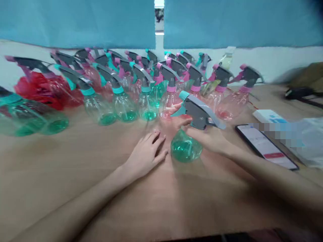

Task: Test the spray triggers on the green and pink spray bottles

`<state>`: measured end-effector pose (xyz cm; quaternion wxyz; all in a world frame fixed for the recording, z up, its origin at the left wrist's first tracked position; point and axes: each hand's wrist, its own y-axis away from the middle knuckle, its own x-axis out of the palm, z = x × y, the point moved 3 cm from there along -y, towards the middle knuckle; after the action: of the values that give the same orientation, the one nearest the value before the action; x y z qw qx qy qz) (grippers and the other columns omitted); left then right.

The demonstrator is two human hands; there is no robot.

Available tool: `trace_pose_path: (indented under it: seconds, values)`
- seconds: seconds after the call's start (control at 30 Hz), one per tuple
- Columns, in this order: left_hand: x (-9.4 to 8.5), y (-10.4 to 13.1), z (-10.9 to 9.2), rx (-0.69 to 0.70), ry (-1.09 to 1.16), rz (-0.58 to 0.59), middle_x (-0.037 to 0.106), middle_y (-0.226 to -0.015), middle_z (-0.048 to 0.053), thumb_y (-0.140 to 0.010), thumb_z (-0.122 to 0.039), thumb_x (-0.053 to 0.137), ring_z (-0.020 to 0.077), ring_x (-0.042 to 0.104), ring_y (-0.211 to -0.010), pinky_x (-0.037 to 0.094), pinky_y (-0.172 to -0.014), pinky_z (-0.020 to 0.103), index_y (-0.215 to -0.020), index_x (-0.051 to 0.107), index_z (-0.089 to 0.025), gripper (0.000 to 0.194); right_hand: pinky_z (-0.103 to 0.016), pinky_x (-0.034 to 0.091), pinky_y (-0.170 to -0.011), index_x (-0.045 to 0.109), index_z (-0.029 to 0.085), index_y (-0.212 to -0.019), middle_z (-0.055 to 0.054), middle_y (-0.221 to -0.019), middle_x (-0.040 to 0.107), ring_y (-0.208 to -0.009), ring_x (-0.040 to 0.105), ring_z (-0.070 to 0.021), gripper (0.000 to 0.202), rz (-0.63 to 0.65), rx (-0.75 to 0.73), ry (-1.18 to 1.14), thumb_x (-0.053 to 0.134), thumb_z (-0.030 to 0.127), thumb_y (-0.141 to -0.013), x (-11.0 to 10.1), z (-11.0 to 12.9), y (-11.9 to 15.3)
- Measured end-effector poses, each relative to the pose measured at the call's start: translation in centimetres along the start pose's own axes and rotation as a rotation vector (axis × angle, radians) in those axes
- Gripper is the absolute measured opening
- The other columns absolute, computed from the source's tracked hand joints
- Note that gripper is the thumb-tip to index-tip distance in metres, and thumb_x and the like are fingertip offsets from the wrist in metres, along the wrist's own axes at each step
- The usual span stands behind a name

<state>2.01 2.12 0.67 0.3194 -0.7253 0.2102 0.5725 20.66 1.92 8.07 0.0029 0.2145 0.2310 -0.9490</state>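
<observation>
A clear green spray bottle with a grey and teal trigger head stands in front of me on the table. Around its neck, just under the trigger head, my right hand is closed. My left hand rests on the table to the left of this bottle, fingers apart, holding nothing and not touching it. Beyond the hands stand more spray bottles, among them a green one with a teal collar and a pink one with a pink collar.
Several green and pink spray bottles line the back of the wooden table. Red crumpled material sits at the back left. On the right lie a phone, a white and blue packet and clear plastic.
</observation>
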Motion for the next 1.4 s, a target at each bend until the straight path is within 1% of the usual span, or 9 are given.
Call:
trace_pose_path:
  seconds: [0.13,0.23,0.33,0.5,0.7,0.97,1.1,1.3,1.4]
  values:
    - [0.3,-0.2,0.3,0.001,-0.001,-0.003,0.051,-0.141,0.019,-0.098,-0.038,0.05,0.0317,0.043,-0.132,0.039,-0.105,0.047,-0.134,0.053,-0.009,0.046,-0.035,0.053,-0.073,0.054,0.026,-0.07,0.001,-0.071,0.06,-0.07,0.058,-0.0179,0.005,0.012,-0.07,-0.086,0.053,0.021,-0.069,0.2,0.3,-0.5]
    - [0.3,-0.3,0.3,-0.005,0.017,-0.007,0.051,-0.14,0.02,-0.098,-0.039,0.049,0.0322,0.044,-0.132,0.04,-0.105,0.048,-0.133,0.053,-0.009,0.046,-0.038,0.054,-0.08,0.056,0.026,-0.078,0.001,-0.077,0.065,-0.073,0.062,-0.0179,0.01,0.031,-0.061,-0.128,0.053,0.022,-0.07,0.3,0.5,-0.6]
    - [0.3,-0.3,0.3,-0.004,0.033,-0.009,0.051,-0.14,0.02,-0.098,-0.039,0.048,0.0327,0.044,-0.132,0.039,-0.105,0.049,-0.132,0.053,-0.01,0.046,-0.038,0.055,-0.078,0.057,0.026,-0.083,0.0,-0.08,0.067,-0.074,0.064,-0.0184,0.016,0.036,-0.029,-0.136,0.053,0.02,-0.068,0.3,0.7,-0.6]
    - [0.3,-0.3,0.3,-0.012,0.031,-0.008,0.051,-0.14,0.019,-0.098,-0.039,0.048,0.0318,0.044,-0.132,0.039,-0.105,0.048,-0.132,0.053,-0.01,0.045,-0.036,0.055,-0.078,0.054,0.025,-0.079,-0.002,-0.086,0.066,-0.086,0.066,-0.0203,0.012,0.073,-0.017,-0.185,0.054,0.02,-0.068,0.3,0.8,-0.7]
    - [0.4,-0.4,0.3,-0.007,0.038,-0.012,0.051,-0.141,0.02,-0.097,-0.037,0.051,0.0319,0.043,-0.133,0.038,-0.106,0.048,-0.133,0.053,-0.009,0.046,-0.036,0.055,-0.072,0.055,0.026,-0.081,-0.001,-0.081,0.063,-0.079,0.065,-0.0196,0.015,0.084,-0.004,-0.232,0.055,0.021,-0.067,0.3,0.8,-0.8]
    - [0.3,-0.3,0.2,-0.012,0.023,0.006,0.05,-0.141,0.02,-0.096,-0.036,0.053,0.0326,0.043,-0.133,0.039,-0.106,0.047,-0.133,0.054,-0.008,0.046,-0.037,0.056,-0.078,0.06,0.026,-0.085,0.0,-0.087,0.07,-0.082,0.068,-0.0201,0.018,0.087,-0.036,-0.183,0.055,0.018,-0.069,0.2,-0.1,-0.6]
    - [0.2,-0.3,0.2,-0.016,0.025,0.003,0.05,-0.141,0.02,-0.096,-0.036,0.053,0.032,0.043,-0.133,0.038,-0.107,0.047,-0.134,0.053,-0.008,0.047,-0.039,0.056,-0.078,0.062,0.025,-0.084,-0.001,-0.082,0.071,-0.078,0.068,-0.0217,0.018,0.056,-0.024,-0.106,0.055,0.021,-0.069,0.2,-0.8,-0.4]
    - [0.3,-0.3,0.2,-0.015,0.032,0.003,0.05,-0.141,0.019,-0.097,-0.037,0.051,0.0321,0.043,-0.134,0.038,-0.107,0.048,-0.133,0.053,-0.009,0.046,-0.042,0.054,-0.086,0.064,0.027,-0.105,0.0,-0.094,0.074,-0.097,0.068,-0.0241,0.039,0.073,-0.123,-0.098,0.05,0.017,-0.069,0.3,-0.3,-0.5]
    - [0.4,-0.2,0.4,-0.014,0.034,0.0,0.05,-0.141,0.019,-0.097,-0.038,0.05,0.0318,0.043,-0.133,0.038,-0.107,0.048,-0.134,0.053,-0.01,0.046,-0.04,0.053,-0.09,0.063,0.027,-0.108,0.0,-0.099,0.074,-0.101,0.067,-0.0229,0.043,0.085,-0.142,-0.096,0.05,0.013,-0.07,0.3,-0.6,-0.5]
